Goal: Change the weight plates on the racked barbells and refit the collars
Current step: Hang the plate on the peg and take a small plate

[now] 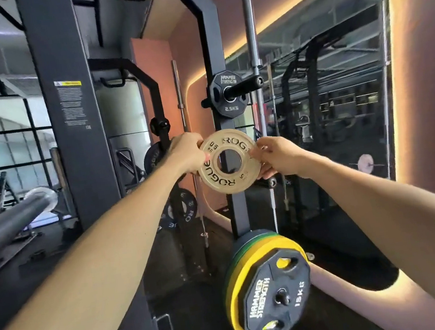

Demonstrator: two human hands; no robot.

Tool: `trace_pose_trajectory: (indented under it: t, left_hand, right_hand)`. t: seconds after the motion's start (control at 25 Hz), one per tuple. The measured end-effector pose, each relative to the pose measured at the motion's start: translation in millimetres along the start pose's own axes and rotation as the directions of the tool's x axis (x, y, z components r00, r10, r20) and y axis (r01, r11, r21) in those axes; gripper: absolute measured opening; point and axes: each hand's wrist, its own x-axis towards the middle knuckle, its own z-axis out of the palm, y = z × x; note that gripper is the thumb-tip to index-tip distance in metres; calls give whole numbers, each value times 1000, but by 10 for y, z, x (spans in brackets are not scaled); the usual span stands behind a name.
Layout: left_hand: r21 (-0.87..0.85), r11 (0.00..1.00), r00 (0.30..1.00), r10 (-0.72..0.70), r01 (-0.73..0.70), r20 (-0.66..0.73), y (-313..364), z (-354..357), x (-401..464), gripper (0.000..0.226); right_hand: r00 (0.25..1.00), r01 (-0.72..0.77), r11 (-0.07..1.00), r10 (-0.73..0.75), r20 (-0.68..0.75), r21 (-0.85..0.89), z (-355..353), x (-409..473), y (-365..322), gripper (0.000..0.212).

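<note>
I hold a small tan ROGUE plate (222,176) upright in mid-air with both hands, in front of the dark rack upright (225,125). My left hand (187,153) grips its left rim and my right hand (279,156) pinches its right rim. Above it a black 2.5 kg plate (226,105) sits on a storage peg (244,85). The bare steel sleeve of a racked barbell (10,217) juts in from the left. No collar is in sight.
Lower right, a black 15 kg plate (276,295) sits over yellow and green plates (234,281) on a low peg. A vertical bar (249,22) stands by the mirror (325,89). More plates (186,210) hang on the rack behind. A broad rack post (64,102) rises at left.
</note>
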Motion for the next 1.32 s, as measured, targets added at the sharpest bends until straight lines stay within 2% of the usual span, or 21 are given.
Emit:
trace_pose_trajectory:
  t: [0.24,0.44,0.68,0.92,1.12,1.32]
  left_hand:
    - [18,1000,999,2,-1,-32,119,404,932,7]
    - [71,997,998,-13,18,-62,295,684,1439,6]
    - [145,984,986,-85,106,-146,726,1219,1855,16]
    - [168,957,956,-196,234,-218,1389,1680,2144,10]
    - [183,938,927,-235,295,-293,1730,1599,2437,11]
    - [192,942,894,-178,276,-412,1876,1254,2753,2]
  right_hand:
    - [998,49,999,-50,38,12,-390,888,456,27]
    - [990,94,994,-100,100,59,-726,1432,812,23]
    - [965,174,983,-183,186,65,-1282,1930,1390,32]
    - [923,237,966,-256,288,100,-1971,2341,1859,31]
    - [887,316,932,-356,292,176,-2308,2636,1779,27]
    - [854,416,885,-459,245,208,-2476,3063,1423,16]
